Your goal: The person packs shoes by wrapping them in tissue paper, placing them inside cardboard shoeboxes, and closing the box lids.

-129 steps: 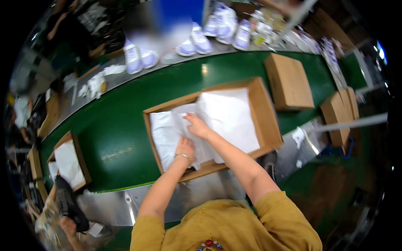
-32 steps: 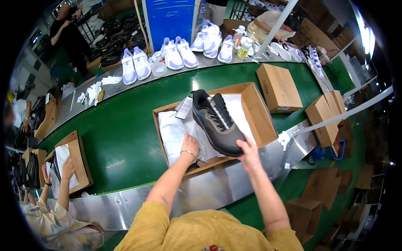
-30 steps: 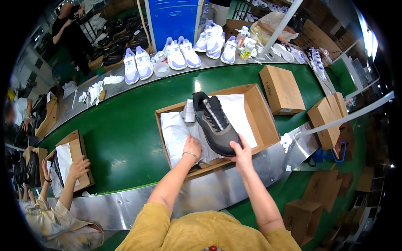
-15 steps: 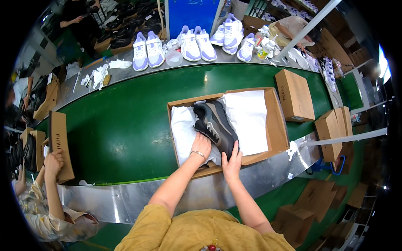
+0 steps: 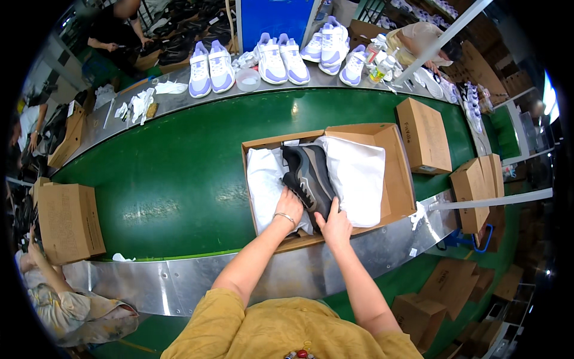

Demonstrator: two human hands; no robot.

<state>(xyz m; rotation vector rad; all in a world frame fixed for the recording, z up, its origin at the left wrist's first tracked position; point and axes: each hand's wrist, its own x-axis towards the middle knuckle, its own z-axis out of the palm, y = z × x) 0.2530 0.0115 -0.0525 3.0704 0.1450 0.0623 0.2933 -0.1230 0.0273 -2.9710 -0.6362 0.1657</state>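
Observation:
An open brown shoe box (image 5: 399, 179) lies in front of me on the green belt, with its lid side folded out to the right. In it a black and grey sneaker (image 5: 320, 173) rests on its side on white tissue paper (image 5: 266, 179). My left hand (image 5: 290, 206) grips the shoe's lace side, its fingertips partly hidden. The near end of the shoe is between the thumb and fingers of my right hand (image 5: 336, 227). Another sheet of white paper (image 5: 359, 179) covers the right part of the box.
A closed shoe box (image 5: 426, 134) stands to the right. At the left is another brown box (image 5: 69, 221), beside a co-worker's arm (image 5: 48, 266). White and purple sneakers (image 5: 272, 60) line the far metal ledge. A metal edge (image 5: 179, 284) runs along my side of the belt.
The left box has turned and now shows a broad face; the co-worker's hand has drawn back from it. My right hand has slipped slightly nearer along the sneaker, and the right paper sheet has shifted.

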